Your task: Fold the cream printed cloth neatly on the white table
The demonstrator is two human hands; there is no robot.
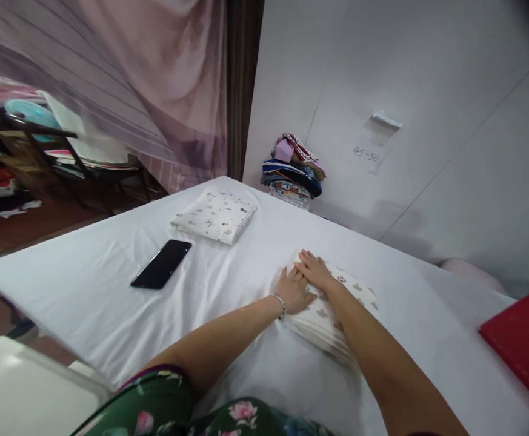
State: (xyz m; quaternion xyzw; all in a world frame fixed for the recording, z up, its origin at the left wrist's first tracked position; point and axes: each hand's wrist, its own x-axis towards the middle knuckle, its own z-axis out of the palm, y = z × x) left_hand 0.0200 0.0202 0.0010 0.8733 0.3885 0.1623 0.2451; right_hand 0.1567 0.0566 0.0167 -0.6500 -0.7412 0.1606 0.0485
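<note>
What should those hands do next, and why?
Perhaps slide the right hand rightward across the folded cloth to smooth it: that hand and the left hand rest together near one edge, while printed cloth shows uncovered to their right.

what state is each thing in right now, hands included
Left hand: open, palm down
Right hand: open, palm down
Printed cloth under both hands: folded, layered
Smartphone: lying flat, no lit screen showing
Printed cloth beyond smartphone: folded, lying flat
White tablecloth: spread, wrinkled
Clothes pile: folded, stacked
Bracelet: worn on left wrist
Pink curtain: hanging
</note>
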